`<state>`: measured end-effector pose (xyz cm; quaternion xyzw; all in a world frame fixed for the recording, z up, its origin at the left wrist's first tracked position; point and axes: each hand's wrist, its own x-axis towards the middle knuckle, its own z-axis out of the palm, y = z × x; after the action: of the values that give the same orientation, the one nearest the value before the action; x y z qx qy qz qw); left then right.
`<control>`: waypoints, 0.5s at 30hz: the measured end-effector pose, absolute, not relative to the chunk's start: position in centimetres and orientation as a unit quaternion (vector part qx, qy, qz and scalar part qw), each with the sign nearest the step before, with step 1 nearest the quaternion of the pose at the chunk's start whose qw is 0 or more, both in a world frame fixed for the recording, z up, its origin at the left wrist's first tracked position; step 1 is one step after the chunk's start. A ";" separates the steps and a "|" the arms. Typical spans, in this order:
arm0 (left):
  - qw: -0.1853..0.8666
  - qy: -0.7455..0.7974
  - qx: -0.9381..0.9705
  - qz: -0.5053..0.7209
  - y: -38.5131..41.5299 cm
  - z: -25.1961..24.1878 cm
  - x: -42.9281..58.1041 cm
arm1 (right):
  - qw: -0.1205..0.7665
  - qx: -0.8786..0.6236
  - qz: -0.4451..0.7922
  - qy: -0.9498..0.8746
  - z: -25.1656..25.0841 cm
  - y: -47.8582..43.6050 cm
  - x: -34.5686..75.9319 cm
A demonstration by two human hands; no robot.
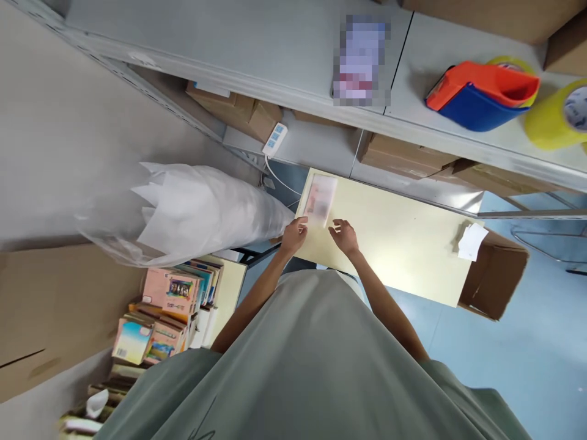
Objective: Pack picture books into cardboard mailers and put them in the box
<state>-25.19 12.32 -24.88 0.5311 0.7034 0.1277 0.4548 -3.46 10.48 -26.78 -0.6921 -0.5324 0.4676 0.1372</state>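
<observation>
A pink-covered book [320,198], seemingly inside a translucent plastic bag, lies flat at the left end of the pale yellow table [389,235]. My left hand [295,236] is by its near left corner, fingers curved and apart from the thumb; whether they touch the plastic I cannot tell. Just off the near right corner is my right hand [343,236], its fingers bent and spread with nothing between them.
Left of the table stands a big bundle of white plastic bags [215,208], above stacked books [172,296]. A cardboard box [498,275] adjoins the right end, near white paper slips [472,241]. The overhead shelf [229,36] carries a tape dispenser [481,98] and yellow tape rolls [550,119].
</observation>
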 end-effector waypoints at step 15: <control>0.400 0.756 0.369 0.363 -4.3 -15.4 -27.2 | 0.132 -0.560 0.576 -0.581 -21.3 4.4 -0.9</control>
<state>-27.19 -4.26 -15.44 0.3691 0.7561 0.3630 0.4004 -0.90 4.39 -21.27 -0.5598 -0.5806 0.5761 0.1324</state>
